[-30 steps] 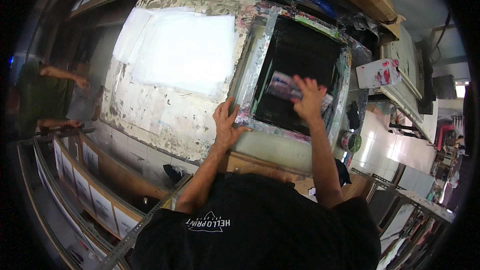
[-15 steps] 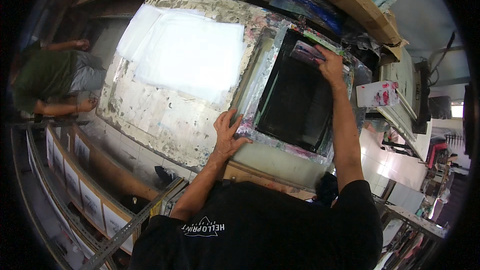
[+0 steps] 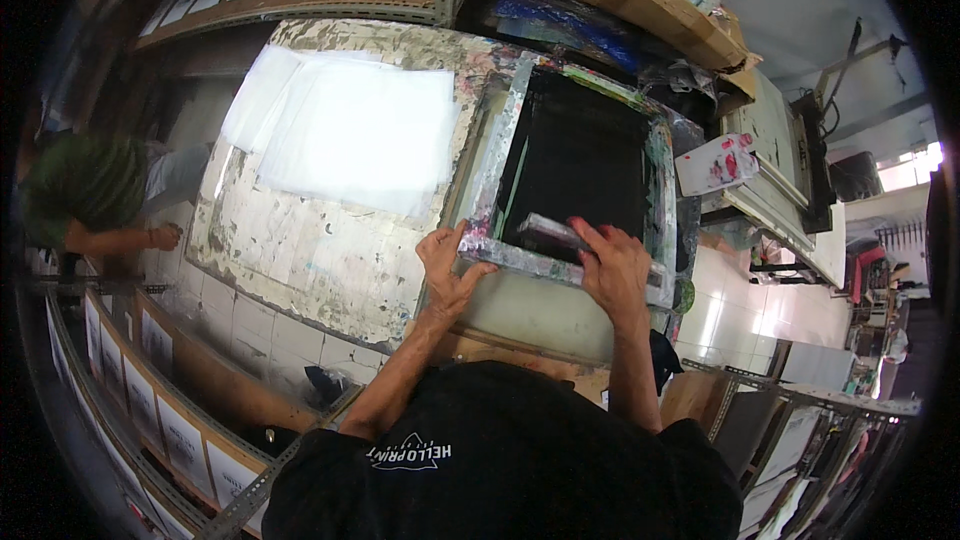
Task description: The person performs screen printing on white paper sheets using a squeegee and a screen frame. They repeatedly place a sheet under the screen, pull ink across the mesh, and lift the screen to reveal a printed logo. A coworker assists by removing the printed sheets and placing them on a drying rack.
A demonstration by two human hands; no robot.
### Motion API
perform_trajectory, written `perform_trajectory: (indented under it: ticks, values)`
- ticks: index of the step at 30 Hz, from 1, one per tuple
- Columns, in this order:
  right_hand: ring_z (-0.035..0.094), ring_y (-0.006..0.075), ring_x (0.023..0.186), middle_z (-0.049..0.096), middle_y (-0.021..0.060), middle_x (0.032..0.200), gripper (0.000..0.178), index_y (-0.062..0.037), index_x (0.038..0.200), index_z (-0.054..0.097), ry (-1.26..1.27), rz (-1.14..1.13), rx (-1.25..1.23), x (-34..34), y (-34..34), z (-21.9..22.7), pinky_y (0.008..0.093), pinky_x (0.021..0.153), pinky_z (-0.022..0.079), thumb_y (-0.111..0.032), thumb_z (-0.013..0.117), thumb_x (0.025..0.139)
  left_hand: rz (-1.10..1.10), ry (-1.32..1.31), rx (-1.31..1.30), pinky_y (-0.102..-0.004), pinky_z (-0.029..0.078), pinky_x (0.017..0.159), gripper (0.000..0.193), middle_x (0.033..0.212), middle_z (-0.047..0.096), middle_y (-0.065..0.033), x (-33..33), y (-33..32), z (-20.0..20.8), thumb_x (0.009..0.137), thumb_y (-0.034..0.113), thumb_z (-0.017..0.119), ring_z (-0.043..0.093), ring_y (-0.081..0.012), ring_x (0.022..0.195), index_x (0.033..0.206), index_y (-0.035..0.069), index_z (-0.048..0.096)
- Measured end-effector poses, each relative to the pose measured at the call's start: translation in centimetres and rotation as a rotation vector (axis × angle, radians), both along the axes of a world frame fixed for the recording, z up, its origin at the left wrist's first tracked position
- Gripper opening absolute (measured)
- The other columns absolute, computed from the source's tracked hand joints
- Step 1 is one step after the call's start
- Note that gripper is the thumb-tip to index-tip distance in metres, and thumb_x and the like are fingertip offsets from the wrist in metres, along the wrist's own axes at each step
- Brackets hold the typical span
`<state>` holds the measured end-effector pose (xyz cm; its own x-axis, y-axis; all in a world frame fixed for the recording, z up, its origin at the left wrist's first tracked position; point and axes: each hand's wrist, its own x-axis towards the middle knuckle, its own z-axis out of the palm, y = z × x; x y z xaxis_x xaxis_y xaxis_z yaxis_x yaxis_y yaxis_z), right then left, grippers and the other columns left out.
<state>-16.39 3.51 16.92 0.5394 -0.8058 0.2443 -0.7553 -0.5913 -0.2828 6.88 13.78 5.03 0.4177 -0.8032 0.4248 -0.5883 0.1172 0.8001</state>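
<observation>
Gripping a flat, smeared bar (image 3: 546,229), right fingers (image 3: 592,239) curl; left fingers (image 3: 441,241) splay at a crusted rectangular frame (image 3: 540,261).

Right hand (image 3: 615,268) grips a scraper (image 3: 549,231) at the near end of a black screen (image 3: 583,150); left hand (image 3: 450,267) at its frame (image 3: 528,260); white sheets (image 3: 360,135) farther left.
</observation>
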Motion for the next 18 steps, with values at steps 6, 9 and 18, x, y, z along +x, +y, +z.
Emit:
perform_trajectory:
  ticks: [6,9,18]
  values:
    - [0.063,0.0325,0.088,0.063,0.0126,0.095,0.067,-0.0238,0.120,0.072,-0.072,0.042,-0.357,-0.3,-2.8,6.8,0.0427,0.076,0.050,-0.043,0.086,0.058,0.012,0.415,-0.181,-0.0405,0.034,0.097,0.076,0.111,0.058,-0.0145,-1.1,-5.1,9.4,0.074,0.028,0.084,0.049,-0.0280,0.108,0.138,-0.001,0.053]
    - [0.070,0.0335,0.094,0.073,0.0163,0.103,0.061,-0.0164,0.120,0.071,-0.087,0.039,-0.333,0.2,-7.3,11.9,0.0401,0.086,0.054,-0.039,0.084,0.065,-0.136,0.311,-0.187,-0.0397,0.037,0.095,0.073,0.113,0.059,-0.0143,0.2,-7.7,7.8,0.077,0.024,0.082,0.052,-0.0286,0.107,0.139,0.001,0.051]
    - [0.071,0.0347,0.087,0.074,0.0176,0.095,0.050,-0.0177,0.110,0.076,-0.172,0.007,-0.314,1.3,-15.4,18.3,0.0419,0.078,0.054,-0.050,0.081,0.072,0.183,-0.260,0.288,-0.0432,0.048,0.081,0.030,0.095,0.067,-0.0127,-2.4,-5.6,-5.8,0.078,0.018,0.080,0.064,-0.0315,0.093,0.103,0.002,0.071]
